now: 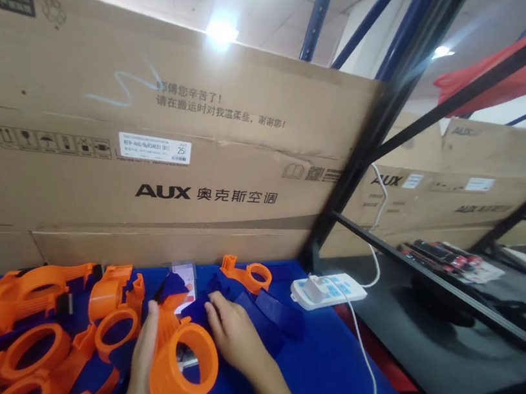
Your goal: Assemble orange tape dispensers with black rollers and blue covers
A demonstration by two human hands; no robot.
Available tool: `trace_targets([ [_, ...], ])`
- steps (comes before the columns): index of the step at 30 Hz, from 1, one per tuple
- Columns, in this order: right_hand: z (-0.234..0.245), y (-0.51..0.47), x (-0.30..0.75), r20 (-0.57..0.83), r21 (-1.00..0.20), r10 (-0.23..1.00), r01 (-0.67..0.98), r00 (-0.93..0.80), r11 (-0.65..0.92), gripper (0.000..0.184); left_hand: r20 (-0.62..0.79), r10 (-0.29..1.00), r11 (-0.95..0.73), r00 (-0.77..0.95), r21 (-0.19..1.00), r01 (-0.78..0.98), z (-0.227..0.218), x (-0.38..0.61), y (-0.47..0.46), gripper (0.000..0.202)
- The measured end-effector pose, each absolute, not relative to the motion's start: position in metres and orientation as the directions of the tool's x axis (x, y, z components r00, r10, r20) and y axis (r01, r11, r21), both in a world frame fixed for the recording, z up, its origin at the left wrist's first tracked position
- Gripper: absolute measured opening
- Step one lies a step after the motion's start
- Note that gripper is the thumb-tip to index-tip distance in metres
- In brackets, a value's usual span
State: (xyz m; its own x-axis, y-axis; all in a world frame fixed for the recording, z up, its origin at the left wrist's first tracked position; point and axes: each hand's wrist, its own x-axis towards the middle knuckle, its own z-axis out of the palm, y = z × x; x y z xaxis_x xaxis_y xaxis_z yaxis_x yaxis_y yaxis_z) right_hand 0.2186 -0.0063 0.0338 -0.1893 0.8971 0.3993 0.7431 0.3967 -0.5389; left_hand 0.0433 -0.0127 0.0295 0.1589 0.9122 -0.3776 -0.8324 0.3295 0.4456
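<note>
My left hand [142,361] holds an orange plastic ring-shaped part [181,365] by its left side, above the blue table [317,372]. My right hand [233,335] rests on the table just right of that part. Its fingertips press on dark blue pieces [259,311] lying there. A phone [185,286] lies just beyond the orange part.
Several orange ring parts [31,360] lie at the left. One more orange part [249,276] sits behind the blue pieces. A white power strip [327,289] with a cable is at the table's right edge. Large cardboard boxes [166,171] stand behind. A dark metal rack [454,300] is at the right.
</note>
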Motion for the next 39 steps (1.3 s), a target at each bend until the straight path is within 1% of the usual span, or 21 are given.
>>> trace_targets([
  [1,0.034,-0.005,0.223,0.451,-0.521,0.880,0.757,-0.149,0.395,0.025,-0.378,0.911,0.336,0.163,0.453,-0.826,0.033,0.042,-0.013,0.038],
  [3,0.037,-0.003,0.237,0.560,-0.502,0.828,0.784,-0.026,0.364,0.035,-0.373,0.909,0.358,0.185,0.472,-0.806,0.038,0.041,-0.015,0.038],
  [4,0.039,-0.003,0.247,0.603,-0.499,0.796,0.802,0.049,0.329,0.040,-0.372,0.905,0.376,0.205,0.478,-0.794,0.040,0.041,-0.016,0.040],
  [6,0.043,-0.002,0.269,0.658,-0.505,0.721,0.837,0.216,0.210,0.045,-0.374,0.895,0.410,0.241,0.481,-0.775,0.042,0.042,-0.018,0.043],
  [8,0.046,-0.002,0.291,0.638,-0.493,0.692,0.869,0.338,0.030,0.045,-0.386,0.888,0.425,0.250,0.477,-0.769,0.042,0.043,-0.019,0.043],
  [10,0.044,-0.003,0.310,0.568,-0.469,0.709,0.872,0.419,-0.139,0.043,-0.397,0.884,0.427,0.245,0.475,-0.769,0.041,0.044,-0.019,0.039],
  [11,0.042,-0.003,0.317,0.538,-0.461,0.718,0.867,0.442,-0.189,0.040,-0.401,0.884,0.425,0.240,0.476,-0.770,0.040,0.044,-0.018,0.038],
  [14,0.034,-0.004,0.328,0.503,-0.466,0.720,0.852,0.478,-0.240,0.035,-0.400,0.888,0.418,0.225,0.505,-0.755,0.033,0.044,-0.014,0.037],
  [16,0.031,-0.003,0.329,0.510,-0.483,0.706,0.843,0.491,-0.236,0.034,-0.371,0.902,0.408,0.220,0.567,-0.716,0.029,0.044,-0.011,0.041],
  [19,0.031,0.001,0.327,0.536,-0.522,0.689,0.833,0.488,-0.184,0.032,-0.275,0.943,0.330,0.187,0.695,-0.639,0.023,0.047,-0.009,0.046],
  [22,0.036,0.004,0.314,0.577,-0.561,0.686,0.826,0.442,-0.060,0.036,-0.176,0.975,0.220,0.132,0.786,-0.578,0.021,0.051,-0.011,0.046],
  [25,0.040,0.003,0.286,0.606,-0.621,0.725,0.765,0.328,0.173,0.037,-0.136,0.986,0.165,0.093,0.841,-0.515,0.022,0.055,-0.015,0.052],
  [26,0.040,0.001,0.274,0.604,-0.678,0.755,0.663,0.256,0.318,0.035,-0.126,0.989,0.147,0.077,0.855,-0.496,0.022,0.056,-0.016,0.054],
  [27,0.040,-0.002,0.262,0.593,-0.721,0.788,0.545,0.165,0.428,0.034,-0.107,0.992,0.125,0.064,0.869,-0.480,0.022,0.056,-0.017,0.054],
  [28,0.040,-0.005,0.251,0.578,-0.739,0.814,0.459,0.058,0.493,0.033,-0.084,0.995,0.099,0.052,0.880,-0.465,0.022,0.057,-0.018,0.053],
  [29,0.040,-0.008,0.242,0.568,-0.739,0.822,0.412,-0.044,0.533,0.033,-0.061,0.997,0.074,0.044,0.887,-0.456,0.022,0.058,-0.019,0.050],
  [30,0.040,-0.011,0.234,0.566,-0.731,0.817,0.391,-0.109,0.559,0.033,-0.042,0.998,0.055,0.039,0.890,-0.453,0.021,0.058,-0.020,0.047],
  [32,0.039,-0.016,0.224,0.563,-0.700,0.803,0.404,-0.194,0.589,0.039,-0.029,0.999,0.041,0.033,0.882,-0.470,0.020,0.059,-0.020,0.042],
  [35,0.040,-0.018,0.221,0.567,-0.642,0.792,0.482,-0.226,0.596,0.050,-0.073,0.997,0.083,0.041,0.854,-0.514,0.017,0.060,-0.019,0.042],
  [37,0.039,-0.017,0.222,0.568,-0.606,0.793,0.539,-0.222,0.585,0.050,-0.107,0.990,0.136,0.086,0.845,-0.516,0.016,0.061,-0.018,0.040],
  [39,0.038,-0.016,0.223,0.583,-0.561,0.785,0.594,-0.210,0.576,0.041,-0.131,0.983,0.180,0.131,0.846,-0.502,0.016,0.061,-0.018,0.037],
])
